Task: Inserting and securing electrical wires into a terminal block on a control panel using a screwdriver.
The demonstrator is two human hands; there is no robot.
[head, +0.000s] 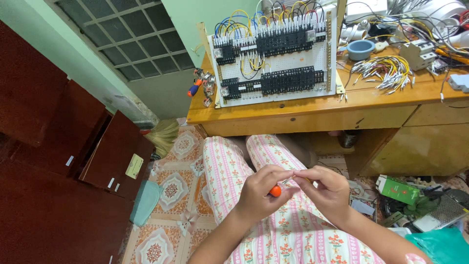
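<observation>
- Nearest the lens: lap in pink-and-white flowered trousers [273, 230], both forearms coming up over it.
- Left hand [261, 191] curled shut around a small screwdriver [276, 190] — orange handle end peeping out below the thumb, shaft pointing up and right toward the other hand.
- Right hand [328, 188] just beside, fingertips pressed together on something tiny at the screwdriver's tip; too small to tell what, perhaps a wire end or a ferrule.
- Long axis of the tool running roughly left-low to right-high, the two hands touching at thumb and forefinger, level with each other above the knees.
- Ahead, well apart: wooden desk [312, 115] with an upright white wiring panel [273, 56] — black terminal rows, yellow, blue and red leads.
- Right of the panel: bundle of yellow wires [386, 68], blue bowl [360, 49], white breaker block [417, 53].
- Second orange-handled screwdriver [194, 88] on the desk's left corner.
- Nothing between hands and desk but open air.
- Left side: dark red cabinet [58, 146]; patterned floor tiles [171, 190] below.
</observation>
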